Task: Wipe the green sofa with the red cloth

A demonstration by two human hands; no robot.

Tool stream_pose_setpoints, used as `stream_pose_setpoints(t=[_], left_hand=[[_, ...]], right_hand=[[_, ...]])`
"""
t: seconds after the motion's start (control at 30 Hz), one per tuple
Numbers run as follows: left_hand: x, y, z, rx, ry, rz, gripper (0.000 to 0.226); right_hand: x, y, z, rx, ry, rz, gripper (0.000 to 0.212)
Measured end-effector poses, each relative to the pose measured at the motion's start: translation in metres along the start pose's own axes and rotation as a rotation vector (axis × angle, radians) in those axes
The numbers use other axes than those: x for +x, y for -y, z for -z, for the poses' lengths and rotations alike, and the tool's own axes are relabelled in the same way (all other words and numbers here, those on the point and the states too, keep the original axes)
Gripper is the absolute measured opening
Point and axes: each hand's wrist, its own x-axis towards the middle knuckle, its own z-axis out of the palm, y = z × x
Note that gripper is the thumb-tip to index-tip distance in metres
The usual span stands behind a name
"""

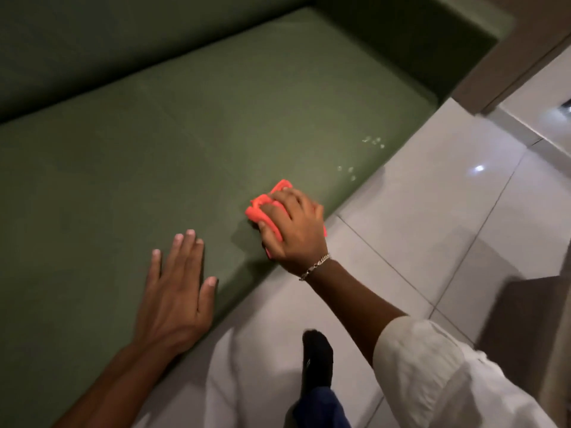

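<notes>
Where seat edge meets floor, right hand (293,225) clutching red cloth (262,208)

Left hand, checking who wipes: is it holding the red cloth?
No, the left hand lies flat on the sofa; the right hand grips the cloth.

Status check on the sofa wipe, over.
Right hand gripping red cloth, pressed on green sofa near front edge. Left hand flat on seat, empty. Pale specks ahead, nothing blocking.

Plain green sofa (185,143), red cloth (265,208), white sleeve (432,366), seemingly pale grey floor tiles (417,211).
</notes>
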Motion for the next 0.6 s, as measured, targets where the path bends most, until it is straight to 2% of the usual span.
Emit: stream_pose_setpoints(t=[0.1, 0.23, 0.3, 0.4, 0.43, 0.53, 0.6], left_hand=[[0.057, -0.03, -0.018, 0.072, 0.007, -0.045, 0.072], [0.116, -0.051, -0.038, 0.172, 0.034, -0.089, 0.077], [0.139, -0.058, -0.044, 0.218, 0.045, -0.129, 0.08], [0.175, -0.072, -0.048, 0.239, 0.066, -0.156, 0.082], [0.185, -0.077, -0.049, 0.238, 0.07, -0.152, 0.083], [0.2, -0.084, -0.05, 0.259, 0.061, -0.114, 0.082], [0.209, -0.084, -0.051, 0.284, 0.062, -0.118, 0.083]], right_hand=[[0.004, -0.041, -0.011, -0.061, 0.039, 0.013, 0.036], [0.015, -0.094, -0.025, -0.1, 0.137, 0.195, 0.049], [0.036, -0.132, -0.023, -0.135, 0.101, 0.1, 0.05], [0.064, -0.174, -0.017, -0.116, 0.052, -0.209, 0.049], [0.065, -0.178, -0.018, -0.098, 0.026, -0.209, 0.048], [0.048, -0.185, -0.023, -0.056, 0.01, 0.134, 0.046], [0.058, -0.219, -0.017, -0.062, 0.067, 0.239, 0.046]])
